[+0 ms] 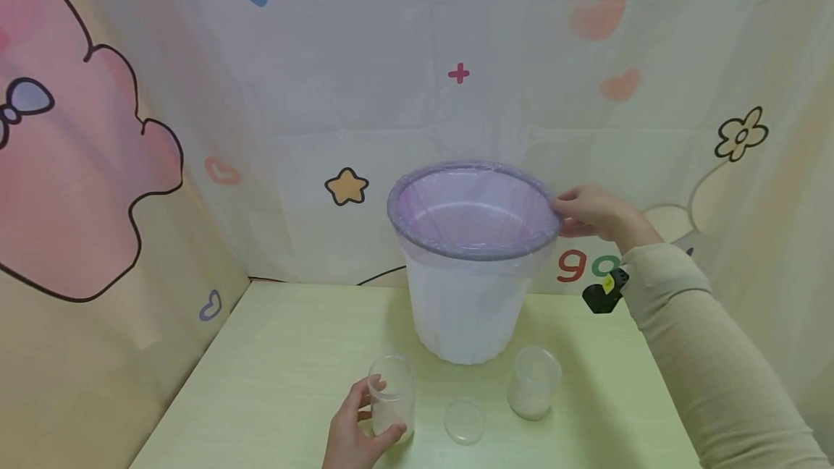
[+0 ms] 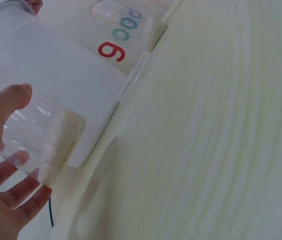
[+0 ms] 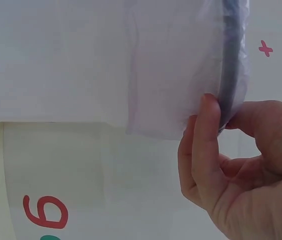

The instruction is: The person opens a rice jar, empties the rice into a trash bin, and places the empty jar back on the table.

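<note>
A white wastebasket [image 1: 465, 310] stands at the back of the table, with a thin purple bin liner [image 1: 472, 221] inside it and folded over its grey rim. My right hand [image 1: 602, 214] pinches that rim and liner at the right side, thumb on the inner side and fingers outside, as the right wrist view shows. In front, my left hand [image 1: 358, 425] holds a clear jar [image 1: 394, 404], thumb on one side and fingers round the other. Whitish contents [image 2: 58, 147] fill the bottom of this jar in the left wrist view.
A second clear jar [image 1: 534, 386], also with whitish contents low down, stands to the right on the pale table [image 1: 280, 360]. Between the jars lies a clear round lid [image 1: 465, 422]. A printed curtain [image 1: 365, 78] hangs close behind the wastebasket.
</note>
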`<state>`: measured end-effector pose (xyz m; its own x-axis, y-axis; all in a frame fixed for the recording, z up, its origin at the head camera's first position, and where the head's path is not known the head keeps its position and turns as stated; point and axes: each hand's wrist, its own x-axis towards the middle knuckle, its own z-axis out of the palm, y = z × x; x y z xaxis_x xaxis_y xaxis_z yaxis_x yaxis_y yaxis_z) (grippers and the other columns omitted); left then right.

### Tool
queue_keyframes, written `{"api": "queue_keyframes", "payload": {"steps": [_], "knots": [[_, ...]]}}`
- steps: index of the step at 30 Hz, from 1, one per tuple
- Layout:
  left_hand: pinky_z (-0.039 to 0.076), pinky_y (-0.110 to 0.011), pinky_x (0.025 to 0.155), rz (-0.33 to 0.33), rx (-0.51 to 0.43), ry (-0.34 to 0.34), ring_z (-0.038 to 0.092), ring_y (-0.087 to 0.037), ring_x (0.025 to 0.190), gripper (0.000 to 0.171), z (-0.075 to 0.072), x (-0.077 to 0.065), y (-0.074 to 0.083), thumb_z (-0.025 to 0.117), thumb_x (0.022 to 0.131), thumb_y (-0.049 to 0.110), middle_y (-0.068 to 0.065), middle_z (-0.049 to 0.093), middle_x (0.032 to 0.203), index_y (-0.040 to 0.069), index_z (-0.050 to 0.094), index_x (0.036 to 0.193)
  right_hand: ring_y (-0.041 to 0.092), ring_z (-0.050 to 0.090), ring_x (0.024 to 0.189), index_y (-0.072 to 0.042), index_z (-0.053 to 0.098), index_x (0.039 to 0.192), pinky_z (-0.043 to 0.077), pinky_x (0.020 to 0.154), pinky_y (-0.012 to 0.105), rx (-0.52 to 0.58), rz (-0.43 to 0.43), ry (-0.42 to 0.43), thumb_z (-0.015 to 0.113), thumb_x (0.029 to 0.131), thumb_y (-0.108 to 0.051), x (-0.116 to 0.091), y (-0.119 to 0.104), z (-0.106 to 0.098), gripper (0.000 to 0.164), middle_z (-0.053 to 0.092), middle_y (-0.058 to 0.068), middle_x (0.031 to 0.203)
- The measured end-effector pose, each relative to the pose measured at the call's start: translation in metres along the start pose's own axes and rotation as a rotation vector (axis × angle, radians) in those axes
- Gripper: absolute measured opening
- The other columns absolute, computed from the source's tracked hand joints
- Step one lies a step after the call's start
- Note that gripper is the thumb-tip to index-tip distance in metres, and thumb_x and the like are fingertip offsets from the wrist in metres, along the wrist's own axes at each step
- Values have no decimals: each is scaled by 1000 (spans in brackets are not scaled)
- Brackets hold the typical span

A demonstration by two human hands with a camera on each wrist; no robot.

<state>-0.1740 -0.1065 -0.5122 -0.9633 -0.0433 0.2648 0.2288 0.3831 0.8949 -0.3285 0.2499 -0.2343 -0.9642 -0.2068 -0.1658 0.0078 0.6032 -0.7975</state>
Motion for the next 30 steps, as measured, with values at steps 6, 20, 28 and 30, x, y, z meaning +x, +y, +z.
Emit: {"api": "queue_keyframes", "payload": {"steps": [6,20,28,30], "knots": [[51,-28,77,-3,14,-5,57,-21,98,69,0,1,2,85,61,25,-2,60,114,13,52,120,3,59,76,17,31,132,52,77,22,35,-4,-1,42,97,-20,0,1,1,52,58,3,93],[52,-27,74,142,69,35,59,-14,95,68,-8,19,10,86,59,21,-3,62,111,15,52,118,5,57,77,16,24,134,52,78,21,72,27,41,42,97,-20,0,2,5,54,48,14,109],[52,-28,74,186,88,60,60,-15,94,66,-13,33,18,86,58,15,3,61,110,16,53,114,7,57,79,14,22,136,51,81,23,85,38,55,41,97,-20,1,2,7,55,43,19,117],[52,-28,73,198,100,63,60,-16,93,65,-15,36,19,86,58,16,2,61,109,16,53,114,6,57,78,14,22,136,52,80,22,95,37,53,42,97,-20,1,3,7,56,43,19,116]]}}
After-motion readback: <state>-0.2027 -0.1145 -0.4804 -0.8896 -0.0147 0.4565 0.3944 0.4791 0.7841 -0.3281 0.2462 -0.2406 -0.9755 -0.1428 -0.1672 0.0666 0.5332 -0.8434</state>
